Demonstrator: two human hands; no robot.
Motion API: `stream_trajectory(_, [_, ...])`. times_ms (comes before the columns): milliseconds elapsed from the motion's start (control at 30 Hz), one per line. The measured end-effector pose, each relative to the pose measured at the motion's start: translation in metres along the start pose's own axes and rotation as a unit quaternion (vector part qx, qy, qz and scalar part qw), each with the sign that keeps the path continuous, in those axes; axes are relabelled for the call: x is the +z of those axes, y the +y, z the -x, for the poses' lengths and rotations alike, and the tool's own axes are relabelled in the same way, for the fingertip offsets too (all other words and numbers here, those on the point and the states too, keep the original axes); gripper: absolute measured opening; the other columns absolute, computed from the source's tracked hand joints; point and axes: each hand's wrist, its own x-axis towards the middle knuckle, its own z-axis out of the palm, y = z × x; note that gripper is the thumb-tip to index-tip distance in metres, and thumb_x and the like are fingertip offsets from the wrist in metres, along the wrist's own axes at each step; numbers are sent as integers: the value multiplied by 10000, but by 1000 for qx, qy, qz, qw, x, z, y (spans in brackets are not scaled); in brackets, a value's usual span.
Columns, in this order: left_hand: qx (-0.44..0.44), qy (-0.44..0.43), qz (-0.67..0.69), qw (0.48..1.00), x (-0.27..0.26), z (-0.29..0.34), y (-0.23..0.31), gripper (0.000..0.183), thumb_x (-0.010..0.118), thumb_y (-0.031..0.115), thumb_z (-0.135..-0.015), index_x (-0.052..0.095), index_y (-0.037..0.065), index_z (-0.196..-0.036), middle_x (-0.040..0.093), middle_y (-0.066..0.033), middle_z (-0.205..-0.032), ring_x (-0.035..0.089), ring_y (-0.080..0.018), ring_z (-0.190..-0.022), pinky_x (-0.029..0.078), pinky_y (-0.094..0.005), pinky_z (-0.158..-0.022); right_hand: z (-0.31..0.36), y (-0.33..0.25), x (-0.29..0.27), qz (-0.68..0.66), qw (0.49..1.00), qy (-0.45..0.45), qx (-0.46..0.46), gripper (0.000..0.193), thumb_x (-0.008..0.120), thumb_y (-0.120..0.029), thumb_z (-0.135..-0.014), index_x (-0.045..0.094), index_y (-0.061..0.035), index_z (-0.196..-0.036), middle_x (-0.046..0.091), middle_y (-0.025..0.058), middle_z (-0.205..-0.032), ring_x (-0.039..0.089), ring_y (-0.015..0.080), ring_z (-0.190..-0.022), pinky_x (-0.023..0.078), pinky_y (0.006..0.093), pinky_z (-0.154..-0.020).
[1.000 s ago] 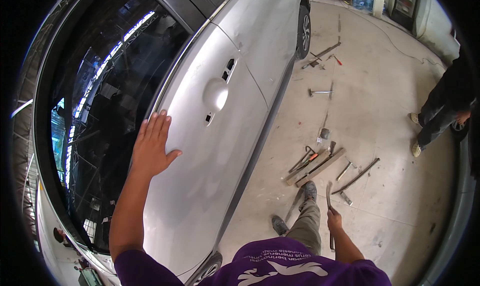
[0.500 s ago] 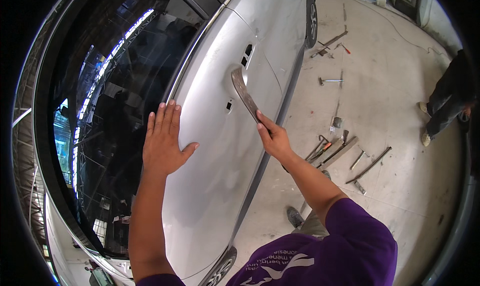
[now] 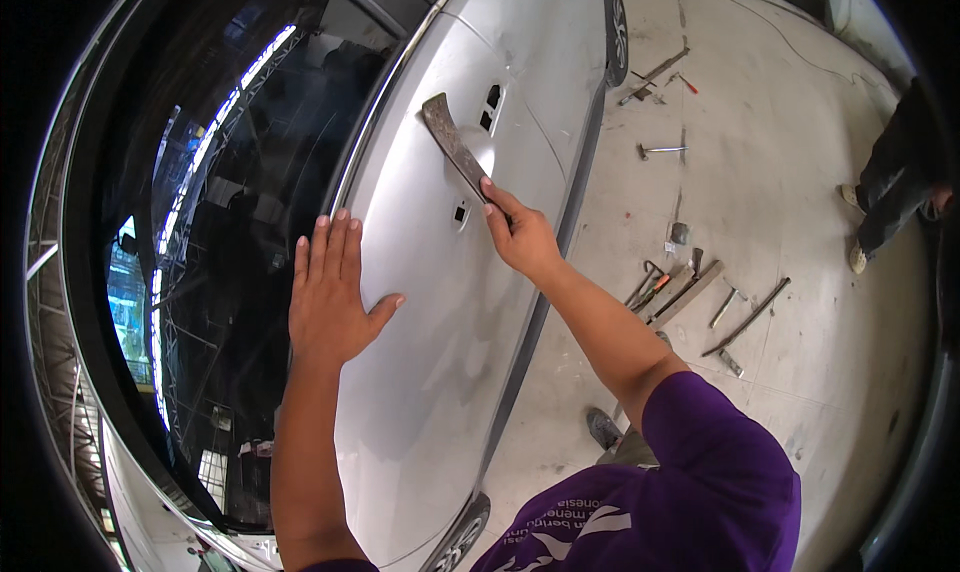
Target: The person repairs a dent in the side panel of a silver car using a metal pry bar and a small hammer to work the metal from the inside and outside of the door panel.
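Note:
A silver car door (image 3: 415,372) spreads in front of me, with small dark openings where a handle would sit. My left hand (image 3: 330,297) lies flat at the door's upper edge by the dark window (image 3: 240,302), palm down and fingers stretched. My right hand (image 3: 523,234) is wrapped round the lower end of a body spoon (image 3: 455,144), a curved, flat bar of worn dark metal. Its broad far end is over the panel, left of the upper opening (image 3: 491,107). Whether the metal touches the paint, I cannot tell.
On the pale floor to the right lie hammers (image 3: 660,151), a long dark bar (image 3: 747,317), a wooden block (image 3: 690,294) and several other hand tools. Another person (image 3: 895,172) in dark clothes stands at the far right. A cable (image 3: 790,37) crosses the floor at the back.
My right hand has moved up and left with the body spoon, whose far end is now closer to the window. My left hand stays flat in nearly the same place.

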Motion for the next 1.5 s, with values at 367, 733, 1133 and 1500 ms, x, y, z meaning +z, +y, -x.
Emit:
stream_trajectory(367, [7,1,-16,1000,3,2,-1,1022,554,676,-813,209,13,-1509,217,-146,-1578,147,-312,-1475,108,-478,-1190,-5,8,-5,-48,996,68,-33,360,564,-268,-946,588,-236,-1304,690,117,-798,668,262,-690,522,336,-685])
stream_trajectory(733, [12,7,-21,1000,6,0,1,996,508,693,-830,249,0,-1496,227,-128,-1579,142,-285,-1479,113,-463,-1192,4,6,-1,25,999,-34,9,352,576,-268,-946,596,-250,-1297,686,99,-774,629,210,-653,507,326,-651])
stream_trajectory(1133, [7,2,-14,1000,5,-5,2,1020,551,682,-813,221,10,-1506,214,-145,-1579,150,-321,-1473,115,-489,-1185,-38,16,-2,-26,998,51,-1,368,542,-296,-951,580,-243,-1313,715,103,-950,686,277,-815,527,359,-773])
stream_trajectory(1500, [-15,-36,-30,999,4,-6,0,1021,570,660,-816,197,16,-1514,180,-125,-1593,111,-291,-1485,93,-470,-1194,-94,32,-18,-52,994,90,35,369,559,-261,-965,585,-148,-1315,707,115,-1042,647,142,-856,478,275,-826])
